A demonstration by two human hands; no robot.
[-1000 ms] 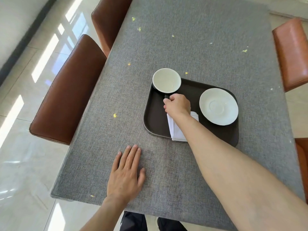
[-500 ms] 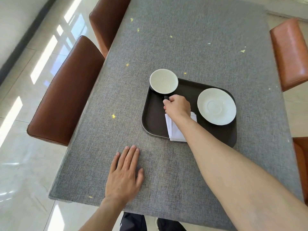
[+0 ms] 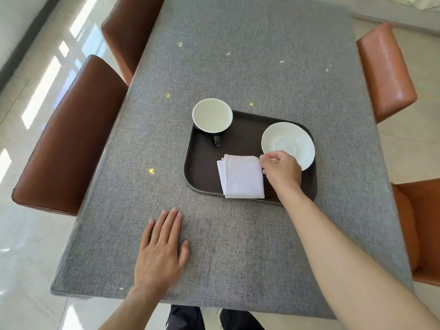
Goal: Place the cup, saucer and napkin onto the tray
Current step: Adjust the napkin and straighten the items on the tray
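A dark brown tray (image 3: 201, 167) lies on the grey table. At its far left corner stands the cup (image 3: 212, 115), white inside and dark outside, with its handle pointing toward me. The white saucer (image 3: 289, 142) rests on the tray's right side. A folded white napkin (image 3: 241, 177) lies on the near part of the tray. My right hand (image 3: 281, 171) is over the tray between napkin and saucer, fingers pinched on the saucer's near-left rim, with the thumb beside the napkin's right edge. My left hand (image 3: 160, 251) lies flat on the tablecloth, near the front edge.
A grey cloth covers the table (image 3: 250, 55). Two brown leather chairs (image 3: 69, 136) stand along the left side and orange-brown chairs (image 3: 385, 72) along the right. The table's front edge is just below my left hand.
My right hand has let go of the cup's handle and moved right to the saucer's rim, uncovering the napkin. The cup stays at the tray's far left corner. My left hand has not moved.
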